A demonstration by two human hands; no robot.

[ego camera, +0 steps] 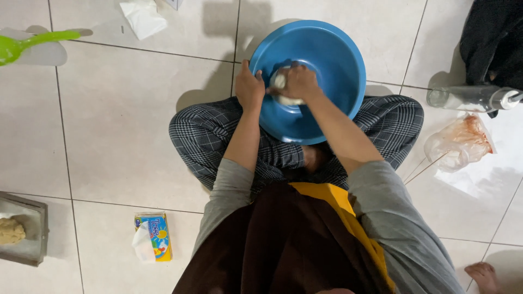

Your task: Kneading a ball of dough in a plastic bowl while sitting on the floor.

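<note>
**Kneading a dough lump in a blue basin, seen from above**

The right hand (298, 83) has its fingers curled down and pressed together over a pale dough lump (284, 91), which lies under them on the near inner wall of the blue basin (332, 54). The left hand (249, 87) clamps the basin rim beside it, thumb inside and fingers apparently outside. The dough is judged soft, light and somewhat sticky — best gathered from beneath with cupped fingers. The basin looks like smooth plastic, likely to slide, and rests tilted against the crossed legs (218, 136). Outward from the fingers, open tiled floor (120, 120) lies ahead and to the left; to the right stand a clear bottle (471, 98) and a stained plastic bag (457, 142) — less room there.
</note>
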